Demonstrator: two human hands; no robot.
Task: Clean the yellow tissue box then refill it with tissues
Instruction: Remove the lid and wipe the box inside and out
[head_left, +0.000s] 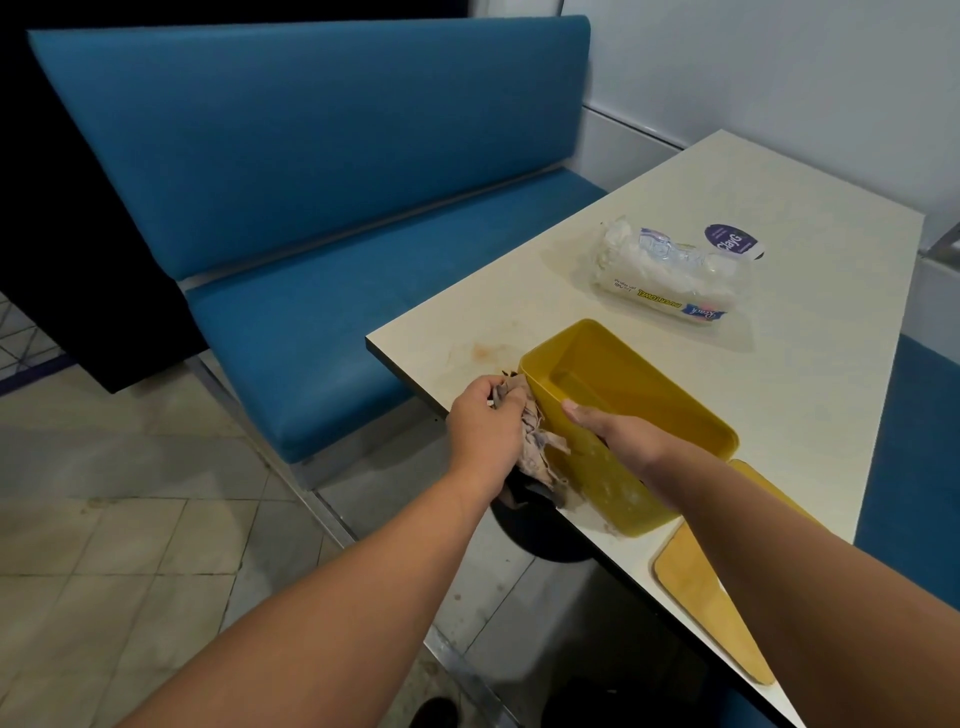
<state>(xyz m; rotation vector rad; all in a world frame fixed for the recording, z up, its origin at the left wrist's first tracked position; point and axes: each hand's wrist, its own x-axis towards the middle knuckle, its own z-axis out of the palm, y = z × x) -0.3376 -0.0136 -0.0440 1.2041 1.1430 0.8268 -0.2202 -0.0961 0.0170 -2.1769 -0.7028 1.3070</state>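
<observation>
Yellow tissue box (623, 384) rim under right fingers (587, 415); rag (535, 441) in left fingers (506, 397)

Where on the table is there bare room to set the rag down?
The widest bare patch lies between the yellow box and the tissue pack, running to the table's right edge. A stained strip sits left of the box, by the corner. The near edge is crowded: both hands, rag, box and lid.

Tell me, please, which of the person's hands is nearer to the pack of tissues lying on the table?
Right. The right hand grips the yellow box's near wall, on the side toward the tissue pack. The left hand holds a rag outside the box, farther away.
</observation>
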